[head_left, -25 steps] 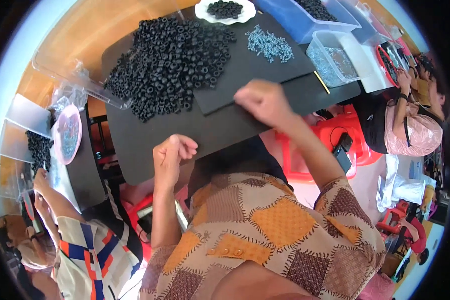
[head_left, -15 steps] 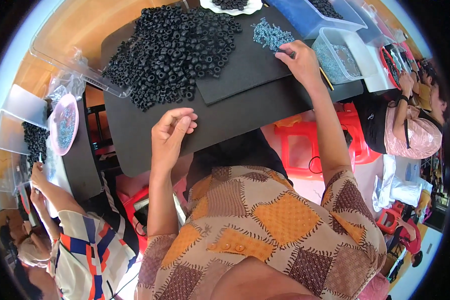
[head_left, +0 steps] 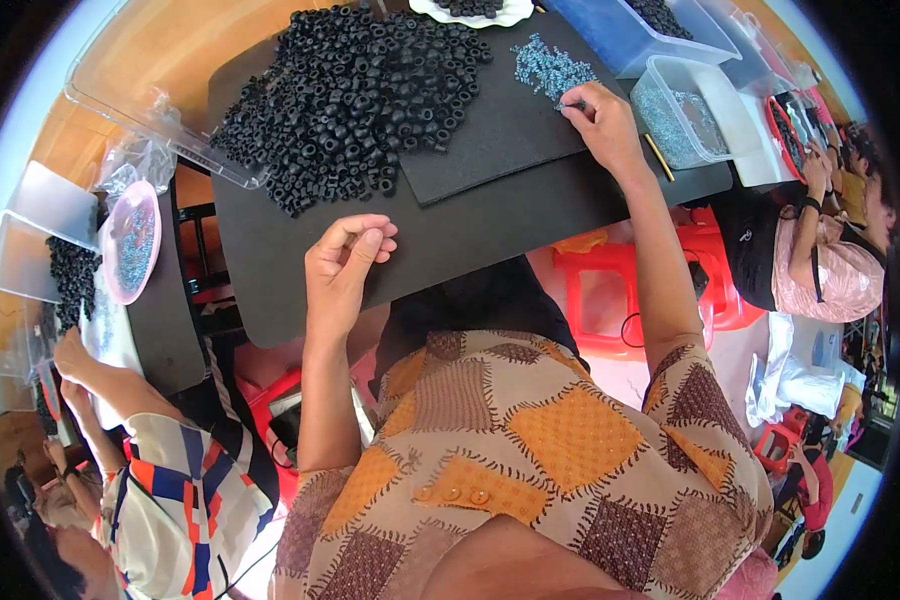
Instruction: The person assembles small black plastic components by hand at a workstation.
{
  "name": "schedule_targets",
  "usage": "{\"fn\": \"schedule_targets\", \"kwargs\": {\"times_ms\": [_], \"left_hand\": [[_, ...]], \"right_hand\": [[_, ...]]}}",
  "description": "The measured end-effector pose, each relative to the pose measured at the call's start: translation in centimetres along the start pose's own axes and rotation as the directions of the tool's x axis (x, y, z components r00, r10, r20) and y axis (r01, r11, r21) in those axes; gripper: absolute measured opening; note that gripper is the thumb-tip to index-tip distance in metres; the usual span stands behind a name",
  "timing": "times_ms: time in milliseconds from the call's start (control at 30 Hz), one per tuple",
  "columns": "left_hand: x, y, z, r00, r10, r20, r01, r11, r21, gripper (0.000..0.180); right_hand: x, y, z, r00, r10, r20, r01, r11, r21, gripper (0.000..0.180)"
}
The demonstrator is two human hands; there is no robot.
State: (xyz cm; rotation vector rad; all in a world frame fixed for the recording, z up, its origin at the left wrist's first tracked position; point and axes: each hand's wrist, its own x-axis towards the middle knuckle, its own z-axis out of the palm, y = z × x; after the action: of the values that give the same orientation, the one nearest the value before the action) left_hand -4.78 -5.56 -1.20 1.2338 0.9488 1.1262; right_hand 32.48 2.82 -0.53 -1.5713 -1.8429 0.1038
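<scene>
A large heap of small black ring-shaped pieces (head_left: 360,105) covers the far left of the dark table (head_left: 300,270). To its right lies a flat black mat (head_left: 490,165). A loose cluster of tiny blue-grey translucent pieces (head_left: 545,68) is spread on the mat's far right part. My right hand (head_left: 607,128) is closed in a pinch just below this cluster, by the mat's right side; whatever sits in the fingertips is too small to name. Over the table's near part, in front of the heap, my left hand (head_left: 348,258) is curled, thumb against fingers, its contents hidden.
Right of my right hand stand a clear tub (head_left: 680,115) of blue-grey pieces, a yellow stick (head_left: 660,158) and a blue bin (head_left: 640,45). A white scalloped dish (head_left: 505,14) sits beyond. A clear tray (head_left: 160,140) borders the left. Co-workers sit on both sides.
The view has shifted slightly. My right hand has drawn a little toward me from the blue-grey cluster, its fingertips closer together. My left hand stays put. The left co-worker's arms have moved.
</scene>
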Motion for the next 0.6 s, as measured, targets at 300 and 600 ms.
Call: {"fn": "schedule_targets", "kwargs": {"times_ms": [300, 600], "left_hand": [[0.0, 0.5, 1.3, 1.0, 0.015, 0.023, -0.016, 0.998, 0.063, 0.016], [7.3, 2.1, 6.9, 0.95, 0.247, 0.194, -0.297, 0.906, 0.301, 0.026]], "right_hand": [[0.3, -0.5, -0.4, 0.981, 0.12, 0.152, -0.182, 0.841, 0.51, 0.007], [-0.2, -7.8, 2.2, 0.923, -0.029, 0.384, -0.318, 0.505, 0.802, 0.007]]}}
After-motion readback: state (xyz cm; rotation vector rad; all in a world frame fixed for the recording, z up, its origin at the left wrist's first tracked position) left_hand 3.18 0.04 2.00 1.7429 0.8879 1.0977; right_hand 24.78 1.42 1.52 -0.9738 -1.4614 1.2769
